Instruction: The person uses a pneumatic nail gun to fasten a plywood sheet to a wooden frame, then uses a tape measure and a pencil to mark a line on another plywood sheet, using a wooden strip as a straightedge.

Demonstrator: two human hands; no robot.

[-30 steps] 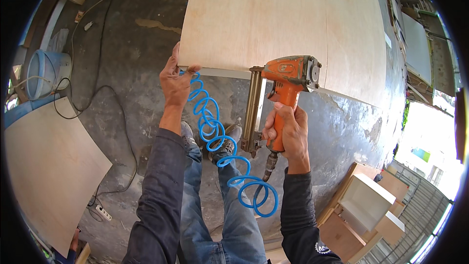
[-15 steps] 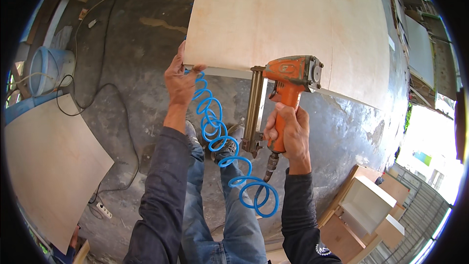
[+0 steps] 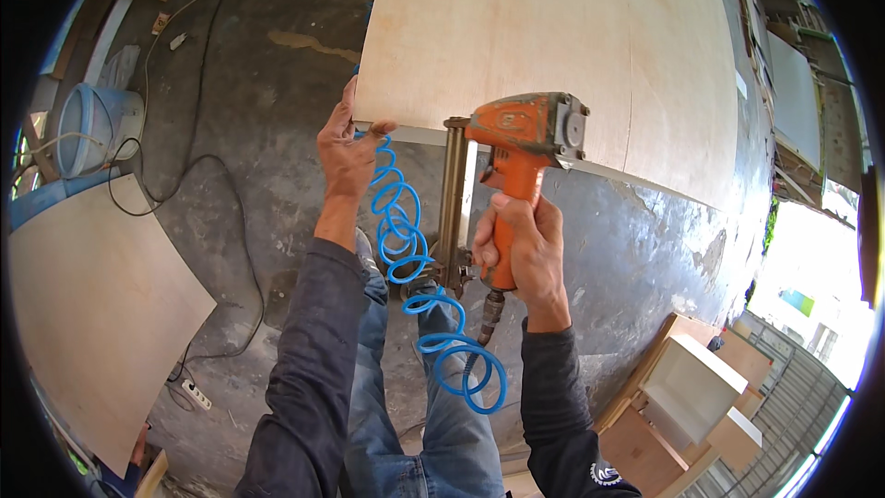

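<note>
Grey floor (image 3: 618, 263), blue bucket (image 3: 129, 122), orange nailer (image 3: 516, 175)

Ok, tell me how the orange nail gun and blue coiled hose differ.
Colour: the nail gun is orange with greyish metal parts; the coiled hose is bright blue.
Shape: the nail gun is bulky and rigid; the coiled hose is a slim tube wound in loops.
Hold: the right hand grips the nail gun, while the coiled hose's lower loops hang clear of it.

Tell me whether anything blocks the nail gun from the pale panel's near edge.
Nothing visible does: the nail gun overlaps the panel in view, contact unclear. The left hand holds the panel's corner, farther left.
</note>
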